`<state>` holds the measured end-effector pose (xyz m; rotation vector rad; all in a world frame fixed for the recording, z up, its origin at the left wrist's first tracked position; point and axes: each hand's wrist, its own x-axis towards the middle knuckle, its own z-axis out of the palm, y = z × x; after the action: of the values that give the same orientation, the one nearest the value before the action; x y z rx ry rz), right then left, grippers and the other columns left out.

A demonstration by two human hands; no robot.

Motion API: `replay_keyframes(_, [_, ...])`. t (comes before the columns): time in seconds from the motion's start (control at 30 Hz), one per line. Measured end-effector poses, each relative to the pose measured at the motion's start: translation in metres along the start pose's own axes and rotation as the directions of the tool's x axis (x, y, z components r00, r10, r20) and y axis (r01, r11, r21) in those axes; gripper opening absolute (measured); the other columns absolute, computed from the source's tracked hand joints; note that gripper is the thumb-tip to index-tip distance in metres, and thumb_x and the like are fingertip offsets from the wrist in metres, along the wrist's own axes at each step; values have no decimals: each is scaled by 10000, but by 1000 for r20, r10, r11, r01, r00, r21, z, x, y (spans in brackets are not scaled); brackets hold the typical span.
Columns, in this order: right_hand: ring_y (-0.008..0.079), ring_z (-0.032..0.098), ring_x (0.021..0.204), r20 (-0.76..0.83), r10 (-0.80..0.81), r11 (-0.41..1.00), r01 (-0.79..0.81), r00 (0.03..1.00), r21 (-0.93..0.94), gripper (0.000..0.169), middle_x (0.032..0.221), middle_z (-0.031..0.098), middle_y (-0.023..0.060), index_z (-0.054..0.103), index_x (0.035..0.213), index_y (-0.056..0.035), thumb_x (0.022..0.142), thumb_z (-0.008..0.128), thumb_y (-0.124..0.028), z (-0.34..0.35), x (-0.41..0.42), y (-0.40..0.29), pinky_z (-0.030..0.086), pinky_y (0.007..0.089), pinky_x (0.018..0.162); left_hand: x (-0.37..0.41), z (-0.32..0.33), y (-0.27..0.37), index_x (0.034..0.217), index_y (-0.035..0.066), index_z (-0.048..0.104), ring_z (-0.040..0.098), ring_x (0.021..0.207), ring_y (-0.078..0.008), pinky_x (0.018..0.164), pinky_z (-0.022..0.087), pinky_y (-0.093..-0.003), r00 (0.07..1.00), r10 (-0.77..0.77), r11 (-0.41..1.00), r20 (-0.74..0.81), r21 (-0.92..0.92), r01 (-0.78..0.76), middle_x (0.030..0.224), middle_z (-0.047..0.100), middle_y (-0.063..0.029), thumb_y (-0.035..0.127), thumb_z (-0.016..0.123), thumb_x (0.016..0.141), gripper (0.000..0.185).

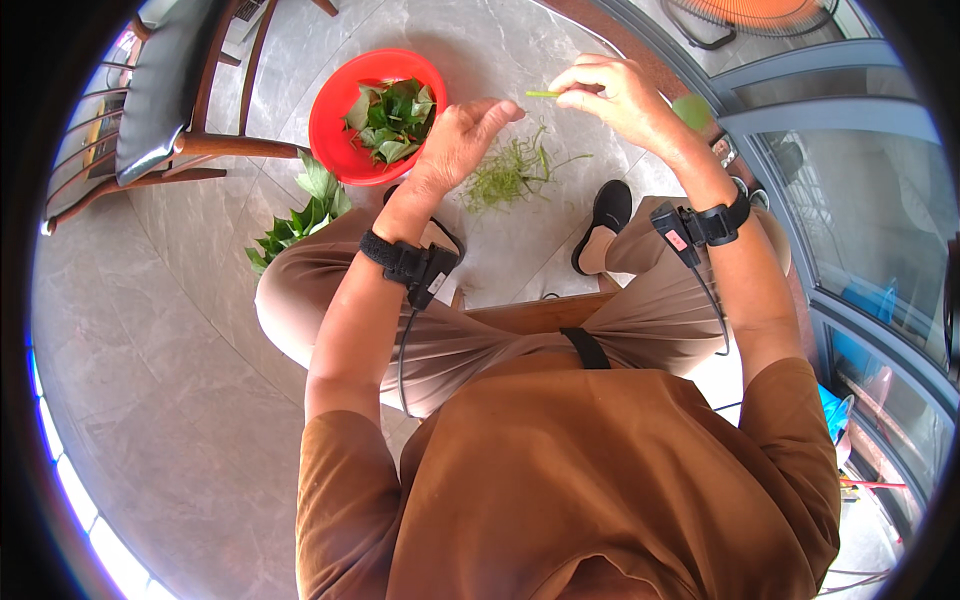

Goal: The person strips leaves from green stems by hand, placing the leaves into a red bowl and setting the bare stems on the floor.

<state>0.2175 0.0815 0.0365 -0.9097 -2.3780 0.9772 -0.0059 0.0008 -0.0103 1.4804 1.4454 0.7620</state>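
Note:
My right hand (611, 94) pinches a short green stem (541, 94) between thumb and fingertips. A blurred green leaf (691, 111) shows beyond the right wrist; whether it belongs to that stem is unclear. My left hand (469, 139) is just left of the stem, thumb along the fingers; whether it pinches a thin strand cannot be made out. Beside and partly behind it, a red plastic basin (326, 124) on the floor holds green leaves (397, 116). Thin green peelings (506, 176) lie in a loose pile below the hands. More leafy stems (304, 217) lie beside my left knee.
A wooden chair with a dark seat (161, 90) stands at upper left. Glass doors with grey frames (795, 120) run along the right, with an orange fan (757, 11) beyond them. My feet in black shoes (613, 206) flank the peelings. Cabled black devices (431, 277) are strapped to both wrists.

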Motion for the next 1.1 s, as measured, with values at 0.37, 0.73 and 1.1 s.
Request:
replay_keyframes(0.37, [160, 549, 667, 84, 8, 999, -5, 996, -32, 144, 736, 578, 62, 644, 893, -5, 816, 661, -126, 11, -1, -9, 432, 304, 618, 1, 1, 2, 1031, 59, 690, 599, 795, -96, 784, 477, -277, 999, -1, 963, -53, -269, -13, 872, 700, -74, 241, 658, 883, 237])
replay_keyframes(0.73, [276, 591, 767, 46, -61, 972, 70, 997, -224, 144, 799, 606, 99, 656, 890, -27, 854, 612, -159, 16, -2, -2, 456, 378, 684, -5, 8, 26, 883, 131, 714, 607, 813, -259, 716, 514, -366, 823, 534, 694, -194, 656, -296, 866, 613, -56, 124, 704, 759, 124])
replay_keyframes(1.1, [197, 573, 646, -68, -47, 993, 39, 997, -114, 120, 771, 607, 77, 658, 893, -17, 839, 655, -124, 21, 2, -7, 455, 307, 611, -1, 6, 24, 945, 43, 707, 647, 706, -104, 655, 521, -227, 954, 108, 994, -279, 33, -103, 789, 667, -45, 127, 707, 827, 145])
